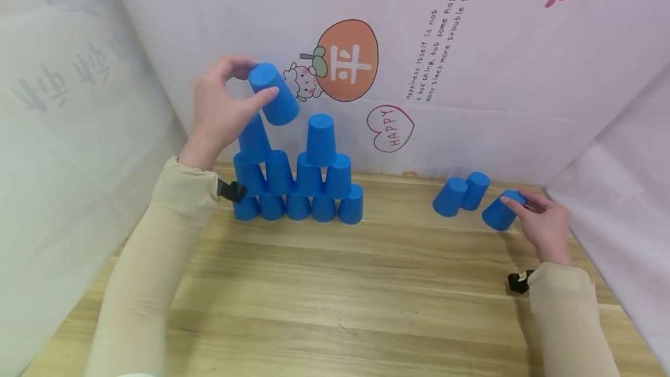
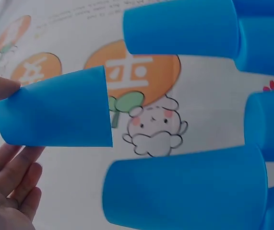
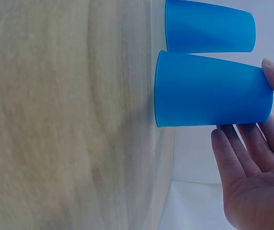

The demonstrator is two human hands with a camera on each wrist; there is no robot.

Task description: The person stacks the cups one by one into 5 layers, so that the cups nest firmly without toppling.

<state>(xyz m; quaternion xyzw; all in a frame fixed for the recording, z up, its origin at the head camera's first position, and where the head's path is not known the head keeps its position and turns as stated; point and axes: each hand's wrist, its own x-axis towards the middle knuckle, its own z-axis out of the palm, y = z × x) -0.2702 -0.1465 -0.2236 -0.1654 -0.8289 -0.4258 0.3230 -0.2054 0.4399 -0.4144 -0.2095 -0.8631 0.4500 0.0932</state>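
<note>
Blue upside-down cups form a stack on the left: a bottom row [image 1: 350, 205], a second row [image 1: 338, 178], and two cups on the third level, a left one [image 1: 254, 141] and a right one [image 1: 321, 141]. My left hand [image 1: 222, 100] pinches a tilted blue cup [image 1: 281, 100] between thumb and fingers, above the third level; the left wrist view shows this cup [image 2: 60, 110] apart from the cup below it [image 2: 184, 187]. At the right, my right hand [image 1: 546, 223] grips a blue cup [image 1: 499, 214] near its narrow end, close to the tabletop. Whether its rim touches the table I cannot tell.
Two more upside-down blue cups, a nearer one [image 1: 449, 198] and a farther one [image 1: 476, 192], stand left of my right hand. A printed white cloth [image 1: 471, 132] hangs behind the wooden table [image 1: 335, 295], with white cloth walls at both sides.
</note>
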